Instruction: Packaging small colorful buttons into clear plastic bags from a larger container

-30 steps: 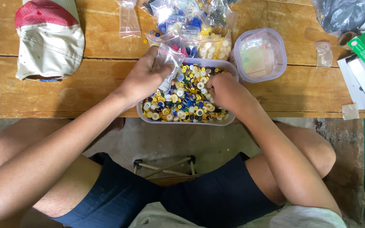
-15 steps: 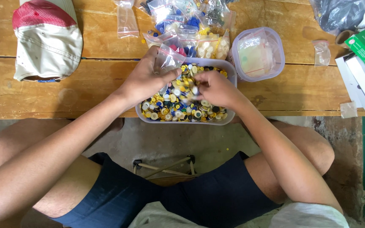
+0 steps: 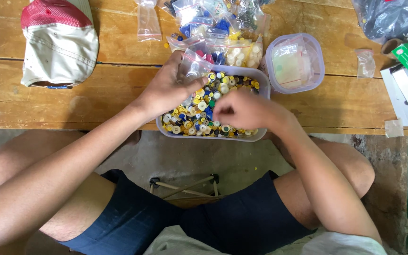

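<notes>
Head view: left hand grips bag, tub overhangs table edge

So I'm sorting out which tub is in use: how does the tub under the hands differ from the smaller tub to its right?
The button tub is rectangular and larger, and it sits at the table's near edge; the small tub is squarish and farther back. The button tub is heaped with loose mixed-colour buttons, while the small tub holds clear bags. The left hand and right hand are over the button tub; neither touches the small tub. Both tubs are translucent plastic and lidless.
</notes>
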